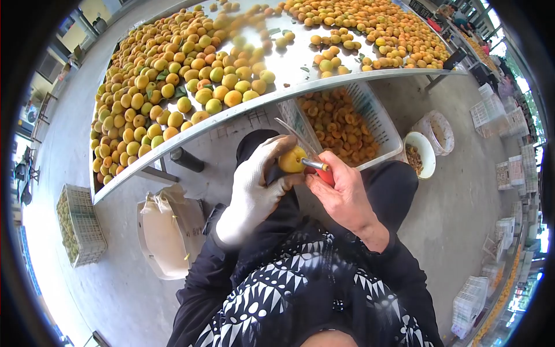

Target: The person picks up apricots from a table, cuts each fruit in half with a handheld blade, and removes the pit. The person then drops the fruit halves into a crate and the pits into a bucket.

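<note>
My left hand (pixel 252 188), in a white glove, is closed around a yellow fruit (pixel 291 160) above my lap. My bare right hand (pixel 345 194) grips a red-handled tool (pixel 326 173), whose metal tip touches the fruit's right side. A thin blade-like metal piece extends up and left behind the fruit; whether it belongs to the same tool I cannot tell. Just beyond my hands, a white crate (pixel 395 139) holds halved orange fruit (pixel 341 124). My right palm and the ends of some fingers are hidden.
A metal table (pixel 214 122) heaped with whole fruit spans the space ahead. Right of the crate stand a white bowl (pixel 426 151) with small brown pieces and a whitish bucket (pixel 442 130). At left are a beige-lined container (pixel 163 240) and a crate of green fruit (pixel 89 228).
</note>
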Demonstrator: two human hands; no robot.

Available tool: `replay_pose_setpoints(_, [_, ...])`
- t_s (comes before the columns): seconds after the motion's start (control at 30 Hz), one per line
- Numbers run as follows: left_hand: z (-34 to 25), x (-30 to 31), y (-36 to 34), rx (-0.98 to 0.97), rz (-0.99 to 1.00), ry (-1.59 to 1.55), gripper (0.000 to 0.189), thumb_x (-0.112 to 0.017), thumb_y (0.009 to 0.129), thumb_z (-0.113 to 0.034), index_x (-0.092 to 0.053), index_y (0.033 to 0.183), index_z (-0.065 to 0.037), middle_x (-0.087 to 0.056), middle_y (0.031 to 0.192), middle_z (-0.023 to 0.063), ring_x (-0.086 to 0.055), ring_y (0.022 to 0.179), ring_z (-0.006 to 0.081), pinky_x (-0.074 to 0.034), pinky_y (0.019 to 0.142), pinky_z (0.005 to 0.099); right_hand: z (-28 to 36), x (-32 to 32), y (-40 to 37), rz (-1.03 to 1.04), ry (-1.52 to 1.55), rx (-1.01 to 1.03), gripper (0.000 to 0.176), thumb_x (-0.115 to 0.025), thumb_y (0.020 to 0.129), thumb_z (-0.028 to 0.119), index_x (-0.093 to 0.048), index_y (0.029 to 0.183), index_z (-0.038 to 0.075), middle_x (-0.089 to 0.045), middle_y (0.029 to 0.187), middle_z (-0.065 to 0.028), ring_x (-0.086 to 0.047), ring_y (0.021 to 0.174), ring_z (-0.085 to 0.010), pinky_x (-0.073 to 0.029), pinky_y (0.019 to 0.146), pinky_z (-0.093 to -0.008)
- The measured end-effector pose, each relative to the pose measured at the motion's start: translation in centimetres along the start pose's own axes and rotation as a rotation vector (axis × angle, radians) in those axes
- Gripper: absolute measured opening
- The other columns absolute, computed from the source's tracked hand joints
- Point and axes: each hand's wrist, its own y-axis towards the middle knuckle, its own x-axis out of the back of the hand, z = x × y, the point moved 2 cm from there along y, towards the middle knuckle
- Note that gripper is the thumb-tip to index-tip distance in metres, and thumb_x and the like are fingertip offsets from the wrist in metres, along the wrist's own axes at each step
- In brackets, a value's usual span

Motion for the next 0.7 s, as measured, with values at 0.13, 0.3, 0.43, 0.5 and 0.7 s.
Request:
replay_pose_setpoints(0.13, [1.4, 1.2, -0.5, 0.049, 0.043, 0.062, 0.060, -0.080, 0.075, -0.004, -0.053, 0.128, 0.004, -0.055, 0.132, 0.0138, -0.055, 0.120, 0.0220, -0.044, 0.102, 0.0332, -0.7, -1.6, 1.1, 0.015, -0.022, 0.013, 0.015, -0.064, 0.088, 0.006, -0.054, 0.099, 0.002, -0.057, 0.068, -0.0192, -0.061, 0.062, -0.0338, -0.046, 0.058, -0.0351])
replay_pose_setpoints(0.3, [1.8, 2.3, -0.2, 0.009, -0.017, 0.219, 0.056, -0.080, 0.074, -0.002, -0.057, 0.125, 0.004, -0.060, 0.126, 0.0138, -0.058, 0.115, 0.0213, -0.046, 0.100, 0.0322, -1.4, -2.8, 2.2, 0.044, -0.097, -0.015, 0.016, -0.064, 0.089, 0.007, -0.054, 0.101, 0.002, -0.059, 0.070, -0.0184, -0.063, 0.062, -0.0317, -0.048, 0.058, -0.0341])
replay_pose_setpoints(0.43, [3.6, 3.2, 0.1, 0.038, -0.041, 0.243, 0.055, -0.081, 0.073, -0.003, -0.059, 0.123, 0.003, -0.061, 0.124, 0.0146, -0.059, 0.114, 0.0207, -0.047, 0.098, 0.0319, -0.3, -2.4, 2.1, -0.287, -0.030, 0.122, 0.015, -0.064, 0.091, 0.003, -0.055, 0.103, 0.001, -0.066, 0.081, -0.0088, -0.064, 0.065, -0.0145, -0.051, 0.062, -0.0280])
replay_pose_setpoints(0.5, [5.4, 4.1, -0.1, 0.049, -0.097, 0.197, 0.056, -0.082, 0.071, -0.007, -0.060, 0.122, 0.001, -0.061, 0.124, 0.0162, -0.059, 0.115, 0.0235, -0.046, 0.098, 0.0335, -3.0, -2.7, 2.0, -0.365, -0.065, 0.249, 0.015, -0.062, 0.092, 0.005, -0.054, 0.104, 0.002, -0.065, 0.079, -0.0124, -0.065, 0.065, -0.0202, -0.050, 0.060, -0.0303])
replay_pose_setpoints(0.7, [7.4, 5.1, 0.2, 0.064, -0.134, 0.368, 0.054, -0.082, 0.069, -0.013, -0.062, 0.118, -0.003, -0.060, 0.124, 0.0186, -0.056, 0.117, 0.0339, -0.044, 0.099, 0.0399, -6.3, -3.6, 4.3, -0.077, -0.085, -0.284, 0.027, -0.066, 0.090, 0.022, -0.055, 0.100, -0.001, -0.064, 0.081, -0.0214, -0.066, 0.076, -0.0372, -0.049, 0.065, -0.0385])
